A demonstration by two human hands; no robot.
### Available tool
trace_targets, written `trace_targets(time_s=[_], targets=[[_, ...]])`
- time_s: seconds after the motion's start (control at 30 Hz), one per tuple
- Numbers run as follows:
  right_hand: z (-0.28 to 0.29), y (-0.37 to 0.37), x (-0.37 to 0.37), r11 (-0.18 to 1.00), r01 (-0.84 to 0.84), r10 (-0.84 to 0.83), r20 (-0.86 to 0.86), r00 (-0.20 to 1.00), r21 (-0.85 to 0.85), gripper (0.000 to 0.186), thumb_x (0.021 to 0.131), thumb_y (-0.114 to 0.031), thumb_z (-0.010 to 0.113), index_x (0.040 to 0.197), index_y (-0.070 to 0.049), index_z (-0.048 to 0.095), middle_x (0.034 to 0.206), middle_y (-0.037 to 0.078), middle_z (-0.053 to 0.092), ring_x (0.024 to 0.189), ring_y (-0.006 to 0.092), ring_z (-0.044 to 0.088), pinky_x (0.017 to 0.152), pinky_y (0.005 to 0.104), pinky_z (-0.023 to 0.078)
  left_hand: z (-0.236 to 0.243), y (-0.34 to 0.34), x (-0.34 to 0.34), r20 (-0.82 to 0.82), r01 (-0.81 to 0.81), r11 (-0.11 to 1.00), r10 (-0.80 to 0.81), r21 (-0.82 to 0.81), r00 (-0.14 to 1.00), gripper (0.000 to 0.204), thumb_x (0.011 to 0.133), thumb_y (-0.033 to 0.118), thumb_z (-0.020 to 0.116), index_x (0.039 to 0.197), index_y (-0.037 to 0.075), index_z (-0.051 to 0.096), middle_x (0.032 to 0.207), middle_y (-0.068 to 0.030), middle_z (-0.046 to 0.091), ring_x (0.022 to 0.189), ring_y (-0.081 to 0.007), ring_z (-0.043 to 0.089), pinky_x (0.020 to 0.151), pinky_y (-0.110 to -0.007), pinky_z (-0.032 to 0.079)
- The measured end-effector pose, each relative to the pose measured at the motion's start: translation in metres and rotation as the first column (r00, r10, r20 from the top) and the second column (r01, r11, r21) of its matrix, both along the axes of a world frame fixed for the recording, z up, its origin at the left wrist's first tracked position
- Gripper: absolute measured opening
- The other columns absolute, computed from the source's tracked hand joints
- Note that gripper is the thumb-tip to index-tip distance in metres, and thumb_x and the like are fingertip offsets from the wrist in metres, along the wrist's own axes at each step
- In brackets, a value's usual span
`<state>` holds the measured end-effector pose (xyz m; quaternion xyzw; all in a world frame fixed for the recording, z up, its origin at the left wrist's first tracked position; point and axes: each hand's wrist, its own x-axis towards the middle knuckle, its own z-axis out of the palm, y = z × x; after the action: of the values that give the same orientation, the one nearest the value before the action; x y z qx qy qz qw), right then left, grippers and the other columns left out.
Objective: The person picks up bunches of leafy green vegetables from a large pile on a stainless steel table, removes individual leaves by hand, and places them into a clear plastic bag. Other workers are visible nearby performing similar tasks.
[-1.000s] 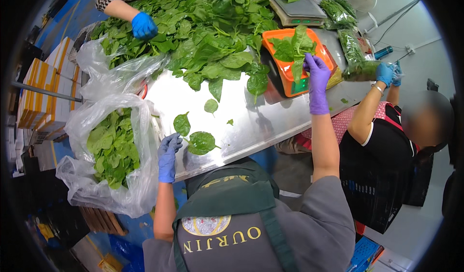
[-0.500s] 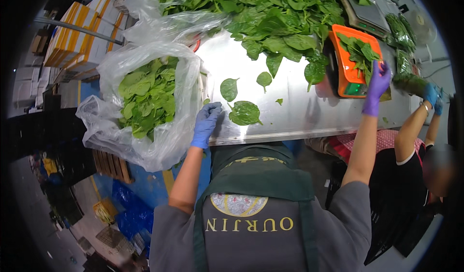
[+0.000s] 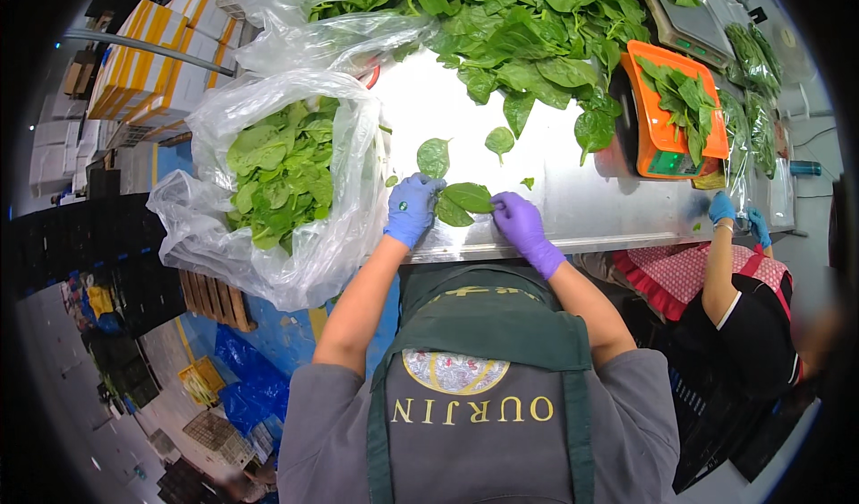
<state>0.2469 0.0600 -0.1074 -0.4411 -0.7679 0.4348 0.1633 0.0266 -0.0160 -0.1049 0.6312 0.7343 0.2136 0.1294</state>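
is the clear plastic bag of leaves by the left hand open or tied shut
Open: the clear plastic bag has its mouth spread wide, with green leaves in plain view inside.

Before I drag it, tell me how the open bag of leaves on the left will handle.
The plastic bag will probably flop and fold, since its clear film hangs in loose creases. It is likely light for its bulk, holding loosely heaped leaves, though its bottom is hidden. It may spill if tipped, because its mouth gapes open.
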Motion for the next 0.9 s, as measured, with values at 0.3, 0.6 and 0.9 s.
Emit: trace_targets(time_s=[0.3, 0.6, 0.9], targets=[[0.03, 0.035, 0.042, 0.599, 0.153, -0.489, -0.208, 0.847, -0.786, 0.019, 0.081, -0.017, 0.061, 0.091, -0.001, 0.061, 0.081, 0.004, 0.063, 0.07, 0.0083, 0.057, 0.064, 0.0209, 0.046, 0.011, 0.003, -0.004, 0.07, 0.02, 1.0, -0.019, -0.001, 0.997, 0.013, 0.071, 0.013, 0.063, 0.083, 0.017, 0.064, 0.085, -0.0062, 0.058, 0.079, -0.0275, 0.056, 0.068, -0.038, 0.045], [0.054, 0.09, 0.101, 0.766, 0.386, -0.608, -0.383, 0.696, -0.514, 0.012, 0.08, -0.015, 0.061, 0.082, -0.003, 0.062, 0.07, 0.002, 0.056, 0.062, 0.0095, 0.051, 0.058, 0.0217, 0.042, -0.002, -0.006, -0.018, 0.341, -0.193, 0.98, 0.169, 0.039, 0.925, 0.014, 0.074, 0.018, 0.062, 0.085, 0.01, 0.064, 0.098, -0.0113, 0.058, 0.089, -0.0282, 0.057, 0.078, -0.036, 0.045], [0.114, 0.268, 0.232, 0.483, 0.848, -0.679, -0.518, 0.521, 0.219, 0.035, 0.079, -0.017, 0.066, 0.107, 0.002, 0.055, 0.095, 0.008, 0.06, 0.078, 0.011, 0.055, 0.071, 0.0259, 0.044, -0.031, 0.042, -0.025, 0.216, -0.339, 0.941, 0.328, 0.011, 0.919, 0.018, 0.07, 0.019, 0.066, 0.082, 0.006, 0.065, 0.109, -0.0186, 0.054, 0.099, -0.0339, 0.052, 0.088, -0.04, 0.041]])
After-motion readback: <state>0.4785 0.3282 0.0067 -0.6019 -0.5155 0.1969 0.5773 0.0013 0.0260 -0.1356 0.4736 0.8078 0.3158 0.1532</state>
